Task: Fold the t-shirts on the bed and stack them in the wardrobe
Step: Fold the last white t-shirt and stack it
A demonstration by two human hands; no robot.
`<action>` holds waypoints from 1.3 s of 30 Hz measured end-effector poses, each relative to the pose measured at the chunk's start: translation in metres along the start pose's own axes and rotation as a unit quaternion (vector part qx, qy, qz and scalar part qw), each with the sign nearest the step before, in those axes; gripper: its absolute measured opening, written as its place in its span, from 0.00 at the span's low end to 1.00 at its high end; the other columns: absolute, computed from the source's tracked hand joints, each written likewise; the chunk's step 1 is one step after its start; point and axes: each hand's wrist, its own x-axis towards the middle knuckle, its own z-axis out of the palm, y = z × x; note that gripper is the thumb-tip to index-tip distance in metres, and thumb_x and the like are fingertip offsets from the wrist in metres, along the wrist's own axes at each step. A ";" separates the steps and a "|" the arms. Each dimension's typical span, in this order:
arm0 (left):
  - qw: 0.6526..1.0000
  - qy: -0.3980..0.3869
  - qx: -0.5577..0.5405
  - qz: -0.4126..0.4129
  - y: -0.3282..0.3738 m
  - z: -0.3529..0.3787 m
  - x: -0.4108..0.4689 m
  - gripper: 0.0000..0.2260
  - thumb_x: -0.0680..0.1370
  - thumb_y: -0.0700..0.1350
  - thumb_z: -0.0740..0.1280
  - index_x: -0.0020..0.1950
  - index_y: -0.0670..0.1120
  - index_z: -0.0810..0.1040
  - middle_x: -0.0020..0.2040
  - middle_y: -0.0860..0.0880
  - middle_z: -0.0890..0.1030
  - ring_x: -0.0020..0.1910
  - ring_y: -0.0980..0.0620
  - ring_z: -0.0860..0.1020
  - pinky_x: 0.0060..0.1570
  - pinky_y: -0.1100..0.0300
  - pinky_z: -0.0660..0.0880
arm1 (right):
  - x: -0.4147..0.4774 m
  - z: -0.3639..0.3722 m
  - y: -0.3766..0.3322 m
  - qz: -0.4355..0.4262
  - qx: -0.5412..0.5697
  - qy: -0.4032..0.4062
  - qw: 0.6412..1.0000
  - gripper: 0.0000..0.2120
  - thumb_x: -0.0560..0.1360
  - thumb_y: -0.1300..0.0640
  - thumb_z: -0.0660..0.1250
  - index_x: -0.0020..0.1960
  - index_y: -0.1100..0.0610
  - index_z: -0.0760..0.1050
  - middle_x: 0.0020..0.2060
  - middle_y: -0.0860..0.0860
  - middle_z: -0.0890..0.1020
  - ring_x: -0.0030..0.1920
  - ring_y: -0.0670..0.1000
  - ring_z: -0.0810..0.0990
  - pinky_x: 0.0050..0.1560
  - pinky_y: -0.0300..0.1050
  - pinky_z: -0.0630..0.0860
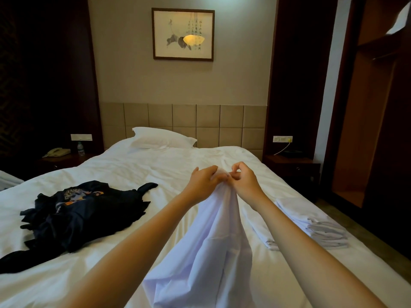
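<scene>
A white t-shirt hangs bunched above the bed, held up by both hands at its top edge. My left hand grips the cloth from the left, and my right hand pinches it from the right, the two hands almost touching. A heap of dark navy t-shirts with an orange and white print lies unfolded on the left of the bed. Folded white t-shirts sit in a stack near the bed's right edge. The open wooden wardrobe stands to the right.
A white pillow lies at the headboard. The left nightstand carries a telephone and a water bottle. A dark nightstand stands between bed and wardrobe, with a strip of floor along the bed's right side.
</scene>
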 end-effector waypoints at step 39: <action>0.978 0.171 -0.089 -0.074 0.022 -0.019 0.031 0.09 0.79 0.34 0.53 0.50 0.39 0.73 0.46 0.46 0.72 0.45 0.50 0.69 0.41 0.61 0.63 | -0.043 0.003 0.049 -0.072 -0.220 0.001 0.973 0.16 0.74 0.49 0.69 0.60 0.54 0.78 0.61 0.44 0.70 0.56 0.46 0.73 0.49 0.33 0.70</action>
